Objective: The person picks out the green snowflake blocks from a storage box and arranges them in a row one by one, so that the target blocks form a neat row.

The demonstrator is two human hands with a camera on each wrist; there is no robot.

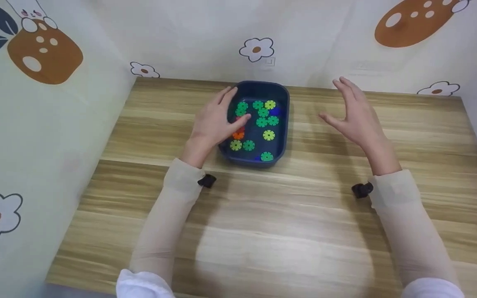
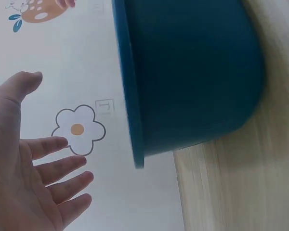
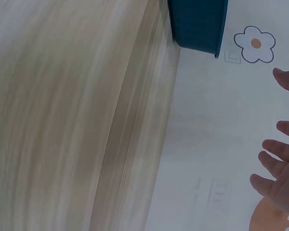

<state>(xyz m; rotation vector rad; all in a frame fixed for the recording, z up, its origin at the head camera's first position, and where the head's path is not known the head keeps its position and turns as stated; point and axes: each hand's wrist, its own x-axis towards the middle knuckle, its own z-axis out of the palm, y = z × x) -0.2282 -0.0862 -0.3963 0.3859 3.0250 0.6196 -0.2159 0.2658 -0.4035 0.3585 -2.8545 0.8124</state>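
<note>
Left hand: raised over the left rim of the tub, fingers stretched out and thumb apart from them, gripping nothing; the left wrist view shows a gap between it and the tub.
Right hand: in the air to the right of the tub, well apart from it, fingers extended, thumb spread, holding nothing.
Hands together or apart: well apart from each other, with the tub's right side and bare desk between them.
Tub: dark blue, rounded at the corners, upright on the far part of the desk, left of its middle, near the wall.
Green discs: notched round the edge, lying in the tub from its far to its near end.
Yellow-green discs: one far right, one right of the middle, one near left.
Orange disc: left side of the tub, beside red pieces partly hidden by the left thumb.
Blue piece: at the right wall of the tub, hard to make out.
Desk: wood-grained.
Wall: pale, printed with flowers and orange fruit.
</note>
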